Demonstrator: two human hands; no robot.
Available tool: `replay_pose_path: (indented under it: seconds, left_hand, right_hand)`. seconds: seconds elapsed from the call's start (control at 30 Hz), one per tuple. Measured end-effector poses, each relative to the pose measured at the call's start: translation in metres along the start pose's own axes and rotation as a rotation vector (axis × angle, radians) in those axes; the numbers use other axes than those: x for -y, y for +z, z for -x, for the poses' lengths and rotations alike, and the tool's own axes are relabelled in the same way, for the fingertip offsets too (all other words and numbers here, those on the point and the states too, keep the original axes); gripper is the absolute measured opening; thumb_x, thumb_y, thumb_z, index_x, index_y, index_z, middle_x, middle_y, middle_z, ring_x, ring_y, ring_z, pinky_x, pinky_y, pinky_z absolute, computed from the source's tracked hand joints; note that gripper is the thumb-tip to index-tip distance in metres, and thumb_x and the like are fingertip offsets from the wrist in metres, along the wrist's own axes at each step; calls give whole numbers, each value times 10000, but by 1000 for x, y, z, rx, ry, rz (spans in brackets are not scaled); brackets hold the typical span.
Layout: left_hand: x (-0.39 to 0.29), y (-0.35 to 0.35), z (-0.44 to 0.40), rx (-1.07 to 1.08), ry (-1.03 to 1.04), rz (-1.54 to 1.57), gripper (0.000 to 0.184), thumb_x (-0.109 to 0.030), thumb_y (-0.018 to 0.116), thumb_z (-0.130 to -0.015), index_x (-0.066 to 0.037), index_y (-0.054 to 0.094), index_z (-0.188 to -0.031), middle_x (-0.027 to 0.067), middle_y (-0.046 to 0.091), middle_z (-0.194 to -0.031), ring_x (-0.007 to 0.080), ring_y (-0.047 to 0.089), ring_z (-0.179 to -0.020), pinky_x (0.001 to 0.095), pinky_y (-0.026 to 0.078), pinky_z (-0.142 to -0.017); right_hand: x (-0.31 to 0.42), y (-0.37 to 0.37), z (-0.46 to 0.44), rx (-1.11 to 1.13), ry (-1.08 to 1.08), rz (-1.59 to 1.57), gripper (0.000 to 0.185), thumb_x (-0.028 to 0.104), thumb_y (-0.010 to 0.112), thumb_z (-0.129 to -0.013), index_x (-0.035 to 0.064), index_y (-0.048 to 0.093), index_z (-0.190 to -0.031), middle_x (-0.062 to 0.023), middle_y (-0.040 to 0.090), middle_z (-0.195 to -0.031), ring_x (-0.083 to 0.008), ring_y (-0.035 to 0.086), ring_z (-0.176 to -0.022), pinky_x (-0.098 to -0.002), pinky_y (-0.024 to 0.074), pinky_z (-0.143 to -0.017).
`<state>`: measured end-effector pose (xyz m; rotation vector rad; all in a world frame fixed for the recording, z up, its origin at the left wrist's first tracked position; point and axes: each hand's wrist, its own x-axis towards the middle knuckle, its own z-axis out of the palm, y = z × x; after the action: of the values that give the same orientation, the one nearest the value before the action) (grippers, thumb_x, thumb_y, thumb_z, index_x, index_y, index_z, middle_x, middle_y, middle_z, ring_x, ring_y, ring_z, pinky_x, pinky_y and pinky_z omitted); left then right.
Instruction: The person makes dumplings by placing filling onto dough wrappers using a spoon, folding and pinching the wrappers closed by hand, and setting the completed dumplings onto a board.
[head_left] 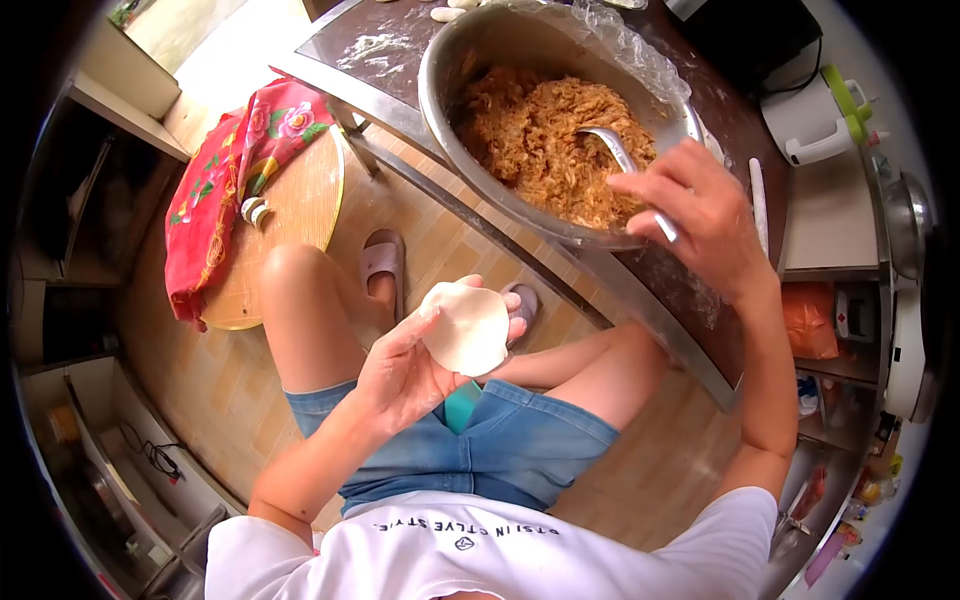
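Note:
A round, flat dough wrapper (467,329) lies across the palm and fingers of my left hand (408,365), above my lap. My right hand (697,215) is at the near right rim of a large metal bowl (437,105), its fingers closed around the handle of a metal spoon (612,146). The bowl holds reddish-brown minced filling (550,140), and the spoon's curved end rests on it. Crumpled clear plastic film (630,50) hangs over the bowl's far rim.
The bowl stands on a dark, floury table (385,50) with a metal edge. A rolling pin (758,205) lies right of the bowl. At the left, a red floral cloth (210,220) covers part of a round board (310,200). Shelves line both sides.

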<state>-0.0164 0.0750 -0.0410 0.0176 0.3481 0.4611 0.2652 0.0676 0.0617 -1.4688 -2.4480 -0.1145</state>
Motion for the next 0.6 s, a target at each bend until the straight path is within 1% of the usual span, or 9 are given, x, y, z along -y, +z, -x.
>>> replay_pose_path:
  seconds: [0.07,0.1,0.2,0.23,0.33,0.37,0.47,0.5,0.6]
  left_hand:
    - [-1,-3,-3,1,-12,-11,504,-226,546,-855,-70,331,-1283,230,360,-1301,367,416,-1188,464,430,-935]
    - [-2,0,-3,-45,-3,-86,530,-248,544,-854,-23,331,-1284,232,380,-1292,347,432,-1182,429,427,-944]
    - [-7,-4,-6,-87,-39,-206,545,-263,540,-854,26,343,-1272,228,407,-1278,321,458,-1163,398,419,-957]
    - [-7,-4,-9,-83,-24,-259,527,-272,511,-870,53,359,-1256,223,424,-1274,316,474,-1152,389,420,-955]
    - [-8,3,-14,-103,-53,-297,522,-280,488,-886,49,346,-1265,223,414,-1285,322,475,-1151,392,416,-956]
    - [-7,3,-17,-82,-61,-278,522,-288,471,-898,52,337,-1271,224,417,-1282,338,472,-1153,399,415,-953]
    - [-7,8,-17,-66,-55,-287,530,-300,470,-896,43,333,-1277,227,416,-1282,359,461,-1160,406,406,-960]
    - [-8,7,-16,-72,-60,-286,534,-303,469,-894,40,332,-1279,227,417,-1282,361,460,-1160,408,405,-960]
    - [-12,5,-11,-91,-66,-289,545,-310,468,-887,31,327,-1287,227,418,-1281,359,457,-1164,407,402,-962]
  right_hand:
    - [-17,-6,-15,-109,31,-53,237,231,650,-761,46,636,-909,-81,599,-776,-242,538,-709,-337,436,-632]
    - [-23,-7,-20,-164,85,-54,180,190,623,-801,19,644,-855,-113,623,-742,-242,562,-649,-325,449,-609]
    - [-12,-6,-35,-309,248,-390,144,144,601,-822,8,644,-835,-115,624,-734,-247,578,-612,-308,463,-577]
    - [-10,-1,-42,-328,184,-380,137,123,584,-830,-3,637,-827,-121,627,-743,-247,596,-605,-302,474,-557]
    - [-9,26,-63,-338,97,-326,155,145,587,-824,-2,635,-819,-129,628,-749,-264,606,-647,-322,479,-584]
    - [-9,35,-71,-341,22,-303,171,169,583,-822,9,632,-787,-127,620,-747,-275,601,-696,-345,474,-630]
    - [-5,50,-78,-220,-114,-307,183,184,578,-821,19,627,-758,-120,606,-737,-283,588,-725,-360,463,-667]
    - [-3,51,-76,-166,-111,-335,194,194,576,-822,24,621,-740,-121,598,-738,-279,583,-734,-363,457,-673]
    - [-2,43,-64,-126,-72,-386,196,194,575,-821,19,627,-750,-131,600,-734,-289,576,-718,-368,455,-655]
